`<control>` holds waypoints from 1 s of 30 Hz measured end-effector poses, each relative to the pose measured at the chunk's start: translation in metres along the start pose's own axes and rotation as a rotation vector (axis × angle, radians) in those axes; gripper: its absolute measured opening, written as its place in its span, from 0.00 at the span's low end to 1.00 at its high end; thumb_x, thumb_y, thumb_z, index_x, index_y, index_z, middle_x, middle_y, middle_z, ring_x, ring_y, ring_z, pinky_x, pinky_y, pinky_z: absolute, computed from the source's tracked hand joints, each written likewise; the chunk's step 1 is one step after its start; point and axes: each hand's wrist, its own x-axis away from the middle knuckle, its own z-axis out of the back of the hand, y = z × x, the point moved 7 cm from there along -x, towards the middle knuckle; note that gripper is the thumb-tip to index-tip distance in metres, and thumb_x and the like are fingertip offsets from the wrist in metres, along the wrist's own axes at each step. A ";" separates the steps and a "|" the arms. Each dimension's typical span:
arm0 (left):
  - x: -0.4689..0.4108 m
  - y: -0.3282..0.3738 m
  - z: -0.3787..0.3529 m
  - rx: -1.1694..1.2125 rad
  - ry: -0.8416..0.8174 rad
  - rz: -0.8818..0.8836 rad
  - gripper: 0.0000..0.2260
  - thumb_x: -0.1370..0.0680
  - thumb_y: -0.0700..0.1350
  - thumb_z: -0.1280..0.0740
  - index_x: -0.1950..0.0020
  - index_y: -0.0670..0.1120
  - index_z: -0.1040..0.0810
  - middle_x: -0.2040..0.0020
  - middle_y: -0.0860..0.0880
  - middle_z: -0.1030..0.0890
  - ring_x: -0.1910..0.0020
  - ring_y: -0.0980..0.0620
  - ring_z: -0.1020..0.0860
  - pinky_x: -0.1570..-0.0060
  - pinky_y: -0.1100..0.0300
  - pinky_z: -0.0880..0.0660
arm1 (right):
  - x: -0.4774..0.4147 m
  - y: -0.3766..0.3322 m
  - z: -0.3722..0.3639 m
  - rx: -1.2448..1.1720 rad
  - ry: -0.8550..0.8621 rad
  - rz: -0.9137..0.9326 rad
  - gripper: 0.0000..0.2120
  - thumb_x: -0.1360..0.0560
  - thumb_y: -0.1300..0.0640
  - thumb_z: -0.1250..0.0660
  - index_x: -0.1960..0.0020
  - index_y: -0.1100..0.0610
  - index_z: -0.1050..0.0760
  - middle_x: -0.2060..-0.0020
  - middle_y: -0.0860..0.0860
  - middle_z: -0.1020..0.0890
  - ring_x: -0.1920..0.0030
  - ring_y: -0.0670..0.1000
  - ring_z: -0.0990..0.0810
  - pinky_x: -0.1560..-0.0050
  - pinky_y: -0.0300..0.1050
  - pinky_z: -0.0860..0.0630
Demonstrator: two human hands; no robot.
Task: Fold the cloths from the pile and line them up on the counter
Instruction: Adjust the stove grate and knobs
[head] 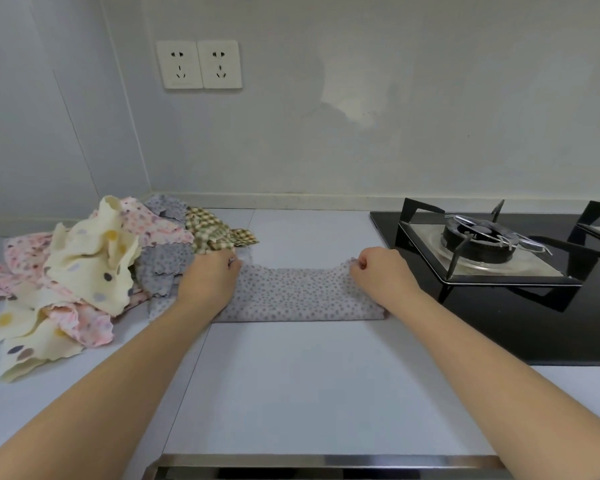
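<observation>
**A grey cloth is being folded; the row is yet to be started**

A pale grey, dot-printed fabric cloth (298, 296) is being held flat on the white counter (309, 375), between the heap and the hob. Its near edge is lying straight and looks doubled over, so the first fold is judged to be in hand or just being closed. Its far left corner is being pinched by the curled fingers of the left hand (210, 278). Its far right corner is being pinched in the same way by the right hand (378, 271). The far edge is sagging between the two hands.

The loose pile of crumpled cloths (94, 268) is lying at the left, touching the left end of the grey cloth. A cream polka-dot cloth (94, 261) is sitting on top of it and a green-checked cloth (215, 230) is at its back. No finished cloth is showing on the counter, so the task is judged to be near its start.

For the next move, the two corners are probably to be squared with the layer beneath, and the strip then doubled end to end. Room is being limited on the right by the black glass gas hob (482, 244).
</observation>
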 end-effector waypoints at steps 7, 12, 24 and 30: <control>-0.002 0.004 -0.006 -0.244 0.129 -0.061 0.13 0.17 0.43 0.45 0.48 0.38 0.24 0.57 0.37 0.19 0.60 0.40 0.21 0.69 0.55 0.34 | -0.002 -0.002 -0.009 0.221 0.090 0.051 0.11 0.19 0.56 0.46 0.50 0.61 0.27 0.57 0.57 0.21 0.60 0.58 0.27 0.63 0.47 0.32; 0.000 0.007 -0.009 -0.378 0.149 -0.062 0.10 0.18 0.43 0.44 0.46 0.39 0.27 0.58 0.38 0.20 0.62 0.40 0.21 0.71 0.56 0.38 | -0.001 -0.004 -0.014 0.330 0.087 -0.001 0.08 0.20 0.61 0.45 0.47 0.60 0.29 0.54 0.57 0.21 0.61 0.56 0.31 0.64 0.45 0.36; 0.026 0.031 -0.051 -0.218 -0.424 -0.349 0.26 0.18 0.59 0.54 0.22 0.49 0.46 0.22 0.49 0.48 0.23 0.49 0.51 0.26 0.48 0.53 | 0.029 -0.030 -0.057 0.224 -0.344 0.165 0.28 0.18 0.44 0.54 0.23 0.58 0.47 0.23 0.56 0.45 0.23 0.57 0.51 0.25 0.52 0.52; 0.027 0.027 -0.056 -0.249 -0.502 -0.287 0.29 0.20 0.62 0.56 0.22 0.52 0.55 0.21 0.50 0.56 0.23 0.52 0.57 0.26 0.50 0.60 | 0.028 -0.025 -0.056 0.223 -0.433 0.158 0.31 0.19 0.40 0.56 0.21 0.54 0.56 0.22 0.54 0.57 0.23 0.55 0.61 0.25 0.54 0.63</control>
